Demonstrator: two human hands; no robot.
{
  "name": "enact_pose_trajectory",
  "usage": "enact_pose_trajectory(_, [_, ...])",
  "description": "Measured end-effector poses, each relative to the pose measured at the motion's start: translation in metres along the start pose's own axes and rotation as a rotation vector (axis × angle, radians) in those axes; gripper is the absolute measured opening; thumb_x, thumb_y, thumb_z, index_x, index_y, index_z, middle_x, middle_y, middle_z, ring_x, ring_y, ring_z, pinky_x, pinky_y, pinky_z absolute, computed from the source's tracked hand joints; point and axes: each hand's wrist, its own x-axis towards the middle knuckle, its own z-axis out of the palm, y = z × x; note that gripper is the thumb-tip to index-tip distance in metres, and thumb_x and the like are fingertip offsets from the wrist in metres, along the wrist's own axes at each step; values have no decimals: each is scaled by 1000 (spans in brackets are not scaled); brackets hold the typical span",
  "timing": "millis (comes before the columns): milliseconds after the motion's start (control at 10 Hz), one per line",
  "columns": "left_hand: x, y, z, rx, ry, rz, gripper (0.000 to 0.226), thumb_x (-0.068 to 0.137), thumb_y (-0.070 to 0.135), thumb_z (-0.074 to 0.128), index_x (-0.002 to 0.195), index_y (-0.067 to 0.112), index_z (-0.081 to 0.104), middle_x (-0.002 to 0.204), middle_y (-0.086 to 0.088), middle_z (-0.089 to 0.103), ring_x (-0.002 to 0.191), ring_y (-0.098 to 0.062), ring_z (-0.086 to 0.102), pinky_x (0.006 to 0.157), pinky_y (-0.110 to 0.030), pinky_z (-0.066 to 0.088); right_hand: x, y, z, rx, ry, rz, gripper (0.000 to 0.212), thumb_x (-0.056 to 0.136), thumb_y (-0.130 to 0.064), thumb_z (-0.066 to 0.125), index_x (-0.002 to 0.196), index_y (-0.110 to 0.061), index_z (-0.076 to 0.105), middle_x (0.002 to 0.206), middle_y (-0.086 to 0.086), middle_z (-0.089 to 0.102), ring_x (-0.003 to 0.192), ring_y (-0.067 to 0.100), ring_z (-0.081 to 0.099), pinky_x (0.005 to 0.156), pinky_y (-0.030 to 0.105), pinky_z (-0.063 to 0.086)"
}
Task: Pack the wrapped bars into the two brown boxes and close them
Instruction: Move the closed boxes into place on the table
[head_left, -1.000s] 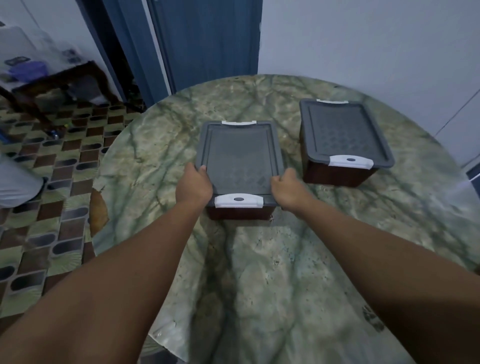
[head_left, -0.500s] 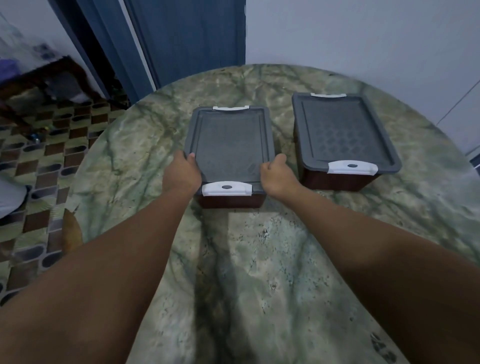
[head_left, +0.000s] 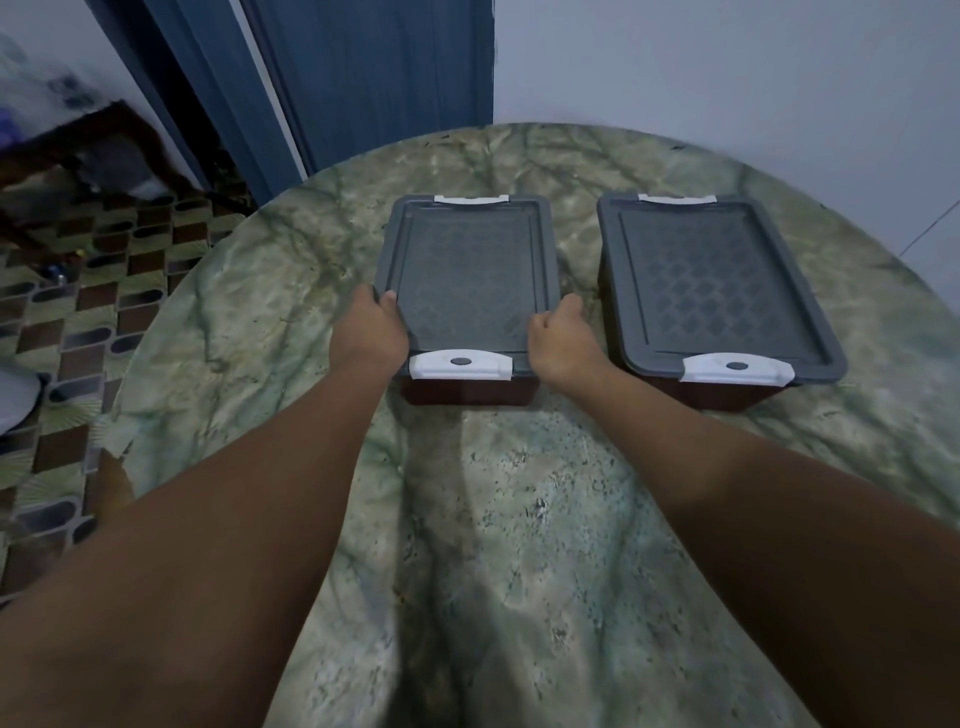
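Brown plastic, two lidded boxes, standing side by side on a round green marble-patterned table (head_left: 519, 519).

Item 1: left box (head_left: 467, 392). Brown body, visible only as a dark strip under the near edge. Grey lid (head_left: 467, 275) seated flat on top, with a raised rim and a faint diamond pattern. White latch (head_left: 461, 365) with a dark oval at the near end; a second white latch (head_left: 470, 199) at the far end. Contents hidden by the lid; no wrapped bars visible.

Item 2: right box (head_left: 727, 397). Same make, just beside the left one with a narrow gap of tabletop between. Grey lid (head_left: 711, 280) seated flat, diamond pattern clearer. White near latch (head_left: 736, 368) and white far latch (head_left: 677, 198). Contents likewise hidden.

Hands: left hand (head_left: 371, 332) grips the left long edge of the left box near its front corner, thumb over the lid rim, fingers curled down the side. Right hand (head_left: 563, 338) grips the opposite long edge, thumb at the rim, fingers curled out of sight beneath. Both forearms reach in from the near edge.

Surroundings: blue door (head_left: 374, 67) behind the table, pale wall (head_left: 727, 62) to the right, patterned tile floor (head_left: 62, 322) at left.
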Motion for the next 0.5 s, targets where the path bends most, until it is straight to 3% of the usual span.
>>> enact_pose_trajectory(200, [0,0,-4,-30,-68,-11,40,108,39,33,122,5,50,122,-21,61,112,-39,57,80,-36,35,-3,-2,-3,-5,-7,21,23,107,-24,37,117,-3,34,106,17,53,95,32,54,76,37,39])
enact_pose_trajectory(300, [0,2,-17,-146,-147,-99,60,105,54,32,143,9,42,146,-22,46,131,-39,47,102,-42,38,-20,-3,-17,26,-96,68,55,106,-45,36,142,-4,29,135,18,53,114,35,58,96,47,49])
enact_pose_trajectory(400, [-24,9,-49,-304,-92,-93,78,94,73,34,152,22,33,156,-16,28,140,-34,36,114,-51,33,-81,9,-54,42,-165,-50,75,100,-66,38,159,-27,15,158,7,40,135,29,51,113,53,41])
enact_pose_trajectory(500, [-92,-11,-119,-503,-20,180,56,90,76,42,130,38,50,133,2,52,119,-18,55,101,-44,47,-193,41,-122,201,-112,-106,77,88,-76,53,153,-50,23,139,-15,52,120,8,61,106,49,50])
